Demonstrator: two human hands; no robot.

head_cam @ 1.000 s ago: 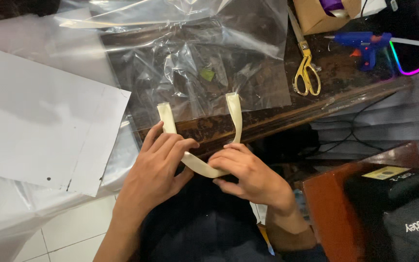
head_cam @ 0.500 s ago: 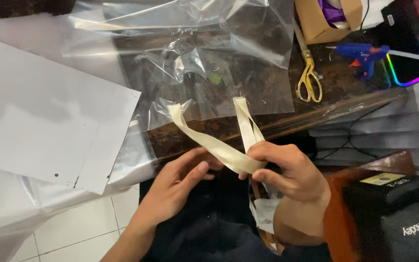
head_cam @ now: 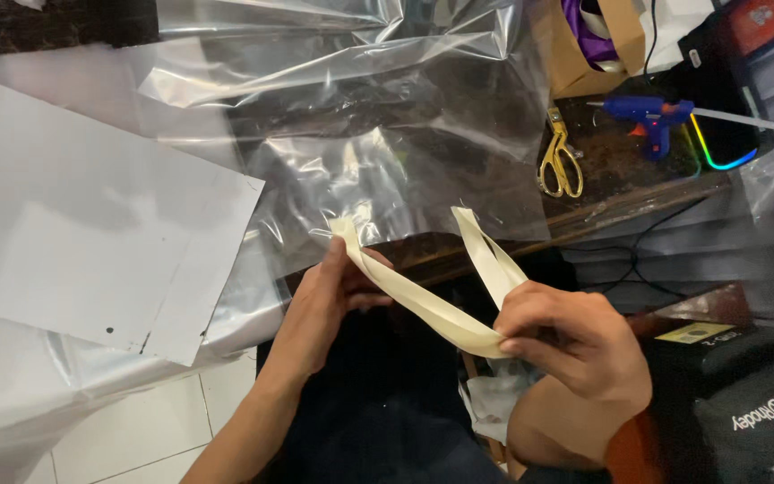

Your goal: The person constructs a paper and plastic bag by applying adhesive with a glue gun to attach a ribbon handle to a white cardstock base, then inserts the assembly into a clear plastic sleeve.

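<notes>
Cream ribbon strip folded into a V between both hands, held above the lap at the counter edge

We hold the cream ribbon strip [head_cam: 423, 305] in the air just in front of the counter [head_cam: 638, 193]: the right hand [head_cam: 575, 345] has its fingers [head_cam: 530, 345] closed in a pinch on the fold at the bottom of the V, and the left hand [head_cam: 329, 305] has its fingers closed around one arm near its free end, while the other arm stands up loose. We judge the strip to be very light, thin and limp, creasing readily and likely smooth enough to slide through a loose pinch; we recommend gripping at the fold and near the ends, flat between thumb and forefinger. Clear plastic sheeting [head_cam: 360, 161], white paper sheets [head_cam: 91, 242], gold-handled scissors [head_cam: 562, 161] and a blue glue gun [head_cam: 647, 115] lie beyond
</notes>
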